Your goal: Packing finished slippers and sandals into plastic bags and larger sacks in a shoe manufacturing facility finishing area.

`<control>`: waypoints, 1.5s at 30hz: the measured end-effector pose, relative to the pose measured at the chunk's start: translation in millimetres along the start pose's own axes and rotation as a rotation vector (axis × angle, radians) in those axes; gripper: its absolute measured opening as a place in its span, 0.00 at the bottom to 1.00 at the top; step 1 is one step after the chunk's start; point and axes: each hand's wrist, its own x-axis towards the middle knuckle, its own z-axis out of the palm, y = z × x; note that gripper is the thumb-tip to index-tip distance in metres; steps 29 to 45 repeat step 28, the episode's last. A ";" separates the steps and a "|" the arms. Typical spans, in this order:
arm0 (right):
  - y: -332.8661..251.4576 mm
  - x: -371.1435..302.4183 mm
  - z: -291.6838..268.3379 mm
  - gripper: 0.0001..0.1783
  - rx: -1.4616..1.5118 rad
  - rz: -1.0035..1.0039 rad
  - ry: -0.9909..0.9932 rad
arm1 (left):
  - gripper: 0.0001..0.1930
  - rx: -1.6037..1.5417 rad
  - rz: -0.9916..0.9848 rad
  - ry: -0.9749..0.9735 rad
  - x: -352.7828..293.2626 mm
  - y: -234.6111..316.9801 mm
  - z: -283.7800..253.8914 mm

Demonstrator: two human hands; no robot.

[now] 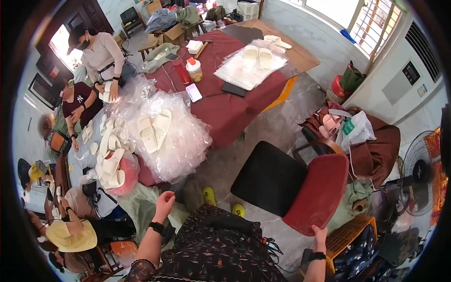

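Left hand (pixel 164 202) at seven o'clock, loosely curled, gripping nothing, raised toward heap of clear plastic bags (pixel 181 141) spilling off table at ten o'clock. Pale slippers (pixel 154 129) resting on top of heap, likely staged there for bagging. Right hand (pixel 321 233) at five o'clock, fingers closed over back edge of red chair (pixel 317 192), seemingly steadying or shifting it. Dark red table (pixel 225 105) toward twelve.
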 end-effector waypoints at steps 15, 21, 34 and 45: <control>11.5 -66.4 63.7 0.34 -0.051 0.297 0.230 | 0.12 0.098 0.073 -0.307 81.0 10.3 -42.1; 9.2 -57.7 102.4 0.54 -1.255 0.649 0.607 | 0.16 0.065 -0.110 -0.706 114.7 -52.1 -109.3; -28.2 35.7 289.5 0.48 -1.490 -0.157 -0.123 | 0.17 -0.190 -0.633 -0.778 87.4 -140.9 -140.6; -28.2 35.7 289.5 0.48 -1.490 -0.157 -0.123 | 0.17 -0.190 -0.633 -0.778 87.4 -140.9 -140.6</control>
